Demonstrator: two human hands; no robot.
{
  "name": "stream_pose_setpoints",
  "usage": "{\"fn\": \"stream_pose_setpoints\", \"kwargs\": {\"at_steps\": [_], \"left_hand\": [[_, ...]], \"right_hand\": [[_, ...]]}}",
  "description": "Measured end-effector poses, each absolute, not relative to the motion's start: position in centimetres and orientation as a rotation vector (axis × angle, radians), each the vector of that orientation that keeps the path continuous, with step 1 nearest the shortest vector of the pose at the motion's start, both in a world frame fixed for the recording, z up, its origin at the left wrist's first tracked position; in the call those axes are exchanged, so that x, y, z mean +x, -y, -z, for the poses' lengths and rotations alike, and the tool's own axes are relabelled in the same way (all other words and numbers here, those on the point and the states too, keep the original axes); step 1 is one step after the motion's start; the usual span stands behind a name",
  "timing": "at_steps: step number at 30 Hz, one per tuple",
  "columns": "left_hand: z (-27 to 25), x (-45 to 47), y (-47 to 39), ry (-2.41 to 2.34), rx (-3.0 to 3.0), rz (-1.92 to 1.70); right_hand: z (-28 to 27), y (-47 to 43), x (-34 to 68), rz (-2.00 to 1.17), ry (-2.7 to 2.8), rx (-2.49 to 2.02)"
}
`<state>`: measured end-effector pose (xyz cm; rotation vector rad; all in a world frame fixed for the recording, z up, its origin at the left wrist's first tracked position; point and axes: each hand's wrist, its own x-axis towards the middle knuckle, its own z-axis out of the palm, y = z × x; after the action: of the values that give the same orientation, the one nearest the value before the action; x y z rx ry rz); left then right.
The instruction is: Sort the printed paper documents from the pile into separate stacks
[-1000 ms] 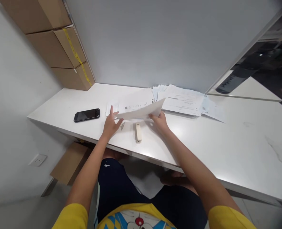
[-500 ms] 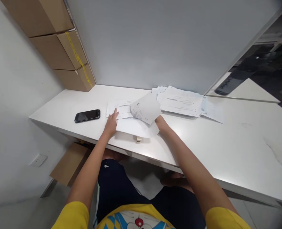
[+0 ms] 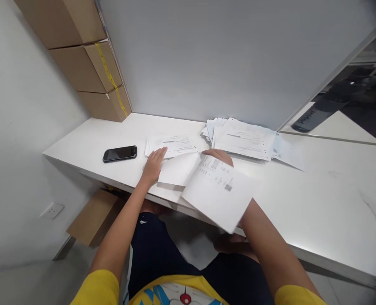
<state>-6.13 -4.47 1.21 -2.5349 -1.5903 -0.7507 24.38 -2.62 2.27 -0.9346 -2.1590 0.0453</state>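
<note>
My left hand lies with fingers stretched out on the left side of a small stack of white paper near the table's front edge. A printed sheet is raised and turned over to the right, covering my right wrist. Above the sheet's upper edge shows my right hand, its fingers curled at the paper, the fingertips mostly hidden. Just behind the stack lies a printed paper pile. A larger pile of printed sheets sits to the right, against the back panel.
A black phone rests on the white table, left of the papers. Stacked cardboard boxes stand at the back left. Beneath the table is another cardboard piece. A glossy dark panel with reflections is at the right.
The raised sheet has swung right and toward me, now showing its printed side over my right wrist. My right hand has moved slightly up and right. My left hand stays almost in place.
</note>
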Motion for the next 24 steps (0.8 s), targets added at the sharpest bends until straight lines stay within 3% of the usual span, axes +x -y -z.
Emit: {"fn": "stream_pose_setpoints", "kwargs": {"at_steps": [5,12,24], "left_hand": [[-1.6,-5.9,4.9,1.423,-2.537,0.700],[-1.8,-6.2,5.0,1.434,-2.650,0.631],[-0.2,-6.1,4.3,1.689,-2.597,0.874]], "right_hand": [[-2.6,1.4,24.0,-0.018,2.182,-0.942],[-1.4,1.4,23.4,-0.463,2.029,-1.461],[-1.7,1.2,23.7,-0.329,2.155,-1.114]]}}
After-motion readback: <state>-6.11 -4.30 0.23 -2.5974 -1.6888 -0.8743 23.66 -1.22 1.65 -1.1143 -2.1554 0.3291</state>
